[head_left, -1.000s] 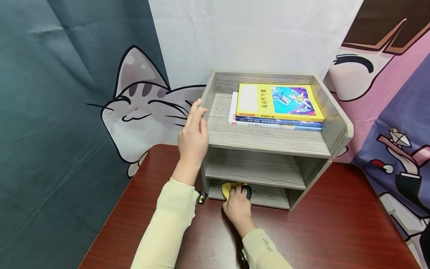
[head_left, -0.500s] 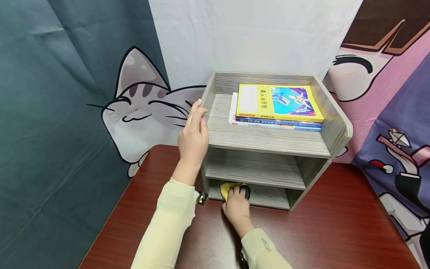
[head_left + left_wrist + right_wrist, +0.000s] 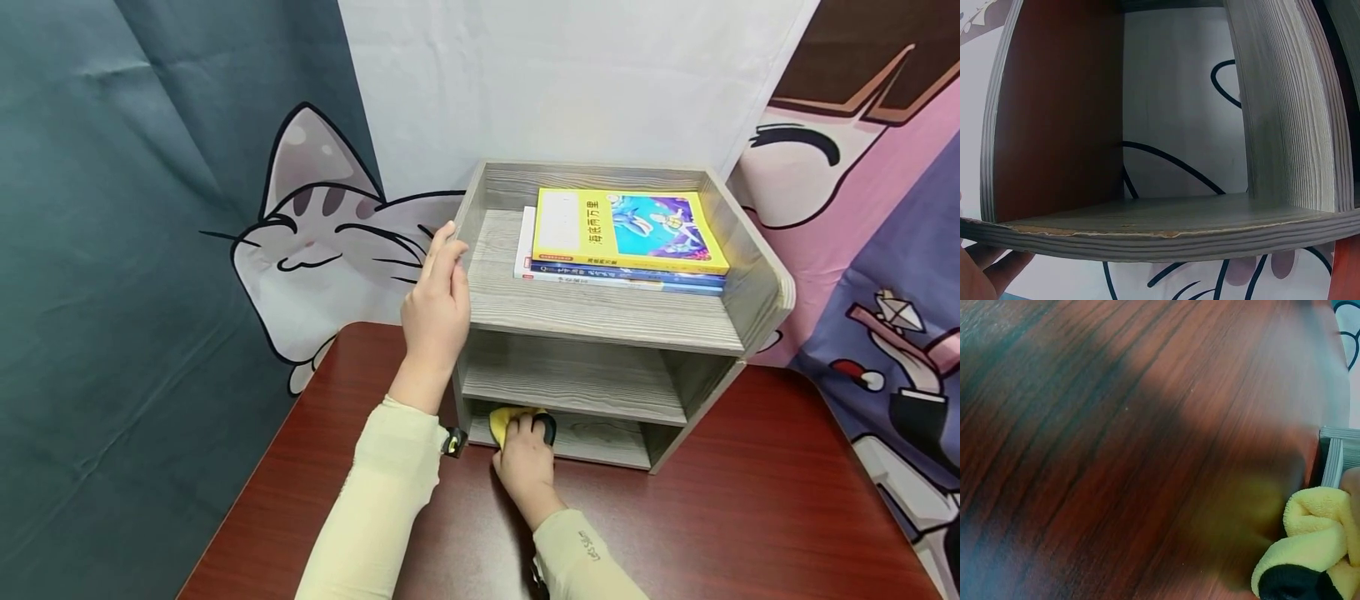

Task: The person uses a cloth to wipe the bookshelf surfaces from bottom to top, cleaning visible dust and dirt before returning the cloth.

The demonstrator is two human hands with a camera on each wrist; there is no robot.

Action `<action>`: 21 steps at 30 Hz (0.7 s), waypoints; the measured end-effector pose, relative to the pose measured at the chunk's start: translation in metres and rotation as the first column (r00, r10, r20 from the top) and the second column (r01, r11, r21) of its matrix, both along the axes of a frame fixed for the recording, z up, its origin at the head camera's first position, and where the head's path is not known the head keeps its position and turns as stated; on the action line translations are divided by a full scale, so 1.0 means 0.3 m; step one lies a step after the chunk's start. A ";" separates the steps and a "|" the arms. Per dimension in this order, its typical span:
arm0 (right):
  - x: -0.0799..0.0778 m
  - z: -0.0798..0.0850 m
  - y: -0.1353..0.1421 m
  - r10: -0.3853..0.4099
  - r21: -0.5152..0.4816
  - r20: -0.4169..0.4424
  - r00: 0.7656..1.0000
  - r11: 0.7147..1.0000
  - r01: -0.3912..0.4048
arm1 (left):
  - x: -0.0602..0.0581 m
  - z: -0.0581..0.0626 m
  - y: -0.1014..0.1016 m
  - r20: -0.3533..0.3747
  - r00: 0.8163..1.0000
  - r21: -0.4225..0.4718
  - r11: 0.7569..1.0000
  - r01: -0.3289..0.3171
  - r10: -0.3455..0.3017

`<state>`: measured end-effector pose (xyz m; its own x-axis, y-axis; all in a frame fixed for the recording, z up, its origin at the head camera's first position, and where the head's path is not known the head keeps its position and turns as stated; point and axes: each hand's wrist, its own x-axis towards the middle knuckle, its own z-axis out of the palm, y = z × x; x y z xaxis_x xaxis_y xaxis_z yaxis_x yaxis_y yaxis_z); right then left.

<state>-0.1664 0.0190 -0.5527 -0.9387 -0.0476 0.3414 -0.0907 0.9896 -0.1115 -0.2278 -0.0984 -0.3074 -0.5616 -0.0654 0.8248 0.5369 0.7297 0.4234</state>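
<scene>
A small grey wood-grain shelf unit (image 3: 600, 322) stands on the table. My left hand (image 3: 437, 317) rests against its left side panel, fingers stretched up along the panel's edge. In the left wrist view, part of the left hand (image 3: 977, 275) shows beside a panel edge with chipped veneer. Low down, my right hand (image 3: 525, 462) reaches into the bottom compartment and grips a bunched yellow cloth (image 3: 500, 423) with a black part. The right wrist view shows this fluffy cloth (image 3: 1316, 544) folded over itself; most of the right hand is outside that view.
Several books (image 3: 630, 229), a yellow-covered one on top, lie stacked on the top shelf. The shelf unit's middle board (image 3: 570, 392) sits close above the right hand. Reddish-brown table (image 3: 757, 500) surrounds the unit; printed cloth backdrops (image 3: 300, 242) hang behind and at the sides.
My right hand and the cloth have slid slightly left along the bottom shelf. The left hand keeps its place on the side panel.
</scene>
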 end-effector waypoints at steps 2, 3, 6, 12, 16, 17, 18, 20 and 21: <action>0.000 -0.002 -0.005 -0.003 0.004 -0.008 1.000 1.000 0.003 | 0.002 0.002 0.000 0.002 1.000 -0.002 1.000 -0.001 0.001; 0.001 -0.002 -0.009 -0.004 0.006 -0.011 1.000 1.000 0.004 | 0.003 0.002 0.000 0.004 1.000 -0.002 1.000 -0.002 0.002; 0.003 -0.001 -0.020 -0.008 0.012 -0.023 1.000 1.000 0.008 | 0.004 0.002 0.001 0.006 1.000 -0.004 1.000 -0.001 0.001; 0.005 0.002 -0.046 -0.020 0.013 -0.037 0.999 1.000 0.020 | 0.002 -0.002 0.004 0.002 1.000 -0.009 1.000 0.003 -0.003; 0.005 0.004 -0.062 -0.029 0.008 -0.046 0.999 1.000 0.029 | 0.001 -0.002 0.003 -0.001 1.000 -0.006 1.000 0.004 -0.004; 0.004 0.004 -0.066 -0.032 0.015 -0.049 0.998 0.999 0.033 | 0.001 -0.002 0.003 -0.003 1.000 -0.005 1.000 0.004 -0.004; 0.003 0.003 -0.070 -0.035 0.019 -0.052 0.998 0.999 0.036 | 0.001 -0.001 0.002 -0.005 1.000 -0.006 1.000 0.003 -0.003; 0.001 0.003 -0.077 -0.036 0.026 -0.054 0.998 0.999 0.037 | 0.002 0.001 0.002 -0.010 1.000 -0.004 1.000 0.003 -0.003; 0.000 0.004 -0.081 -0.037 0.029 -0.052 0.998 0.999 0.038 | 0.002 0.001 0.001 -0.011 1.000 -0.005 1.000 0.002 -0.002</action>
<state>-0.1664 -0.0054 -0.5517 -0.9212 -0.0235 0.3883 -0.0582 0.9953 -0.0777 -0.2271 -0.0980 -0.3070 -0.5530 -0.0603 0.8310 0.5429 0.7305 0.4143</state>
